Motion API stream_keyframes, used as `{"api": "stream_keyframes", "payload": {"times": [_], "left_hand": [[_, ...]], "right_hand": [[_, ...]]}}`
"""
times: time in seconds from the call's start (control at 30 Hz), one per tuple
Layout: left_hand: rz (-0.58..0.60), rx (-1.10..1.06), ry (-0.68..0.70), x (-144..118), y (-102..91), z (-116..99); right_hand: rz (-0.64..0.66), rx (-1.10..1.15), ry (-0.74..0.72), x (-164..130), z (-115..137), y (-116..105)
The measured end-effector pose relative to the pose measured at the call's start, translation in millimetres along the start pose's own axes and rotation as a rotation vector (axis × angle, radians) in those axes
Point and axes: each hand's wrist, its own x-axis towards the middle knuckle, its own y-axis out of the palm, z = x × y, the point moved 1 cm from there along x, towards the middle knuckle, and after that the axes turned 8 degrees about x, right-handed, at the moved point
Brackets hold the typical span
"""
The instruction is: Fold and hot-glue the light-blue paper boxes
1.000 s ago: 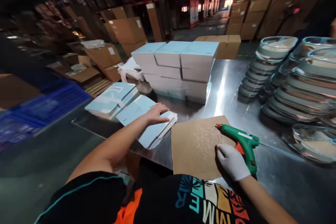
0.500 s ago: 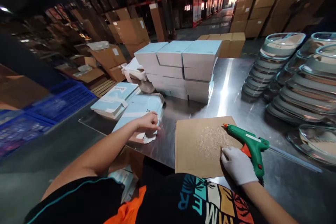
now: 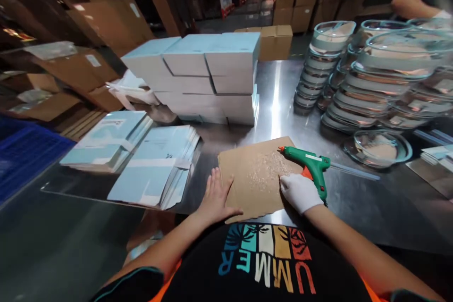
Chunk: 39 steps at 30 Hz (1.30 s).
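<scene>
L grip [image 3: 216, 197], splayed w/ nothing held, is laid at L edge of cardboard [image 3: 255, 165]; gloved R grip [image 3: 299, 192] is curled at cardboard's R side, contents can't be told. Glue gun [image 3: 309, 160] is set across cardboard's R edge, booklets [image 3: 145, 160] stacked to cardboard's L.

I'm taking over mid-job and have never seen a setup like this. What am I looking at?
There is no machine here: these are a person's own two hands, seen from a camera worn on the head, looking forward and down. The bare left hand lies spread at the left edge of a cardboard sheet. The white-gloved right hand is curled at the sheet's right side, beside a green glue gun; whether it pinches anything small is unclear. Also on the metal table are banded light-blue booklets to the left, a larger stacked block behind, and stacks of clear dishes to the right.
</scene>
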Motion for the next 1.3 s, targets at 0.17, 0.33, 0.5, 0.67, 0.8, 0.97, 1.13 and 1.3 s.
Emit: {"api": "stream_keyframes", "payload": {"times": [0.17,0.33,0.5,0.67,0.8,0.97,1.13,1.3], "left_hand": [[0.066,-0.001,0.119,56.8,-18.8,-13.7],[0.165,0.072,0.174,93.8,-47.0,-46.4],[-0.193,0.08,0.058,99.3,-92.9,-11.6],[-0.375,0.105,-0.34,70.2,-170.9,116.5],[-0.378,0.104,-0.425,29.3,-181.5,178.8],[-0.405,0.09,-0.433,5.6,-151.5,188.6],[-0.433,0.032,-0.45,3.3,-143.1,185.6],[-0.431,-0.084,-0.414,-5.4,-159.6,167.0]], "right_hand": [[0.0,-0.026,0.049,-8.9,-17.0,-5.9],[-0.089,-0.089,0.052,-23.3,-37.9,2.0],[-0.273,-0.175,-0.055,-16.1,-58.3,22.5],[-0.384,-0.167,-0.165,-6.5,-67.8,31.2],[-0.423,-0.151,-0.195,-6.3,-69.7,32.9],[-0.444,-0.143,-0.221,-7.0,-71.0,33.6],[-0.469,-0.168,-0.239,-8.4,-69.9,31.5],[-0.499,-0.16,-0.269,-8.1,-71.0,32.4]]}}
